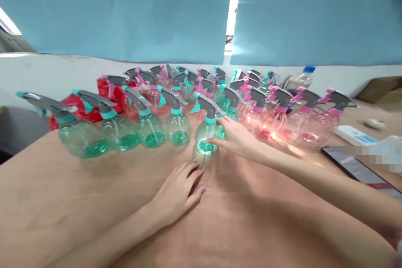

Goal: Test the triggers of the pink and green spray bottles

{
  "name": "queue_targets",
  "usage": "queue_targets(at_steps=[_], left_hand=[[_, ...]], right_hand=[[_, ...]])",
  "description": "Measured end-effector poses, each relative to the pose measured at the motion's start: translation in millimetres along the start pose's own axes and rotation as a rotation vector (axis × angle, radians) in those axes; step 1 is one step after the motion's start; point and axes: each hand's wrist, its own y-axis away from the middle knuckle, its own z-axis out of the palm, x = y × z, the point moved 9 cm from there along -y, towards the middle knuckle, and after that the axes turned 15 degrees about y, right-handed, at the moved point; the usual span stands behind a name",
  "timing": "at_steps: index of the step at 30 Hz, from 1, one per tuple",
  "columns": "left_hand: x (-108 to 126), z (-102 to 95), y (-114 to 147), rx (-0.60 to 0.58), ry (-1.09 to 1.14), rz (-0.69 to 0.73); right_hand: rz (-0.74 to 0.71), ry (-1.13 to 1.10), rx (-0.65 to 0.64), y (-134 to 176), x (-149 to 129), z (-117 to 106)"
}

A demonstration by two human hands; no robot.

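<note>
My right hand (237, 137) is around the right side of a green spray bottle (201, 133) with a grey and turquoise trigger head. The bottle stands upright near the middle of the table; its far side, with some of my fingers, is hidden. My left hand (177, 194) rests on the wooden table (94, 209) in front of that bottle, fingers slightly bent and apart, holding nothing. Several similar bottles, such as a green spray bottle (150, 130), line up to the left. To the right stand pink spray bottles (320, 123) with pink and grey heads.
More spray bottles crowd the back, against the white wall. Red plastic (83, 106) lies behind the left row. A clear bottle with a blue cap (309, 69), a white box (356, 135), a dark-edged phone or tablet (361, 169) and a cardboard box (381, 88) are at right.
</note>
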Motion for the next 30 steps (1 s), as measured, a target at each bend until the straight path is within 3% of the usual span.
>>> queue_targets(at_steps=[14,23,27,30], left_hand=[[-7.5,3.3,-15.4,-0.02,0.054,0.018],[-9.8,7.7,-38.3,-0.006,0.046,0.039],[-7.7,10.6,-47.7,-0.024,0.053,0.044],[-4.8,14.1,-54.9,-0.039,0.069,0.063]], right_hand=[[0.065,0.002,0.031,-27.7,-0.4,12.6],[0.104,-0.012,0.068,-23.1,3.0,7.7],[0.117,-0.093,0.225,-2.9,25.4,-17.6],[0.227,-0.143,0.315,15.3,60.4,-29.1]])
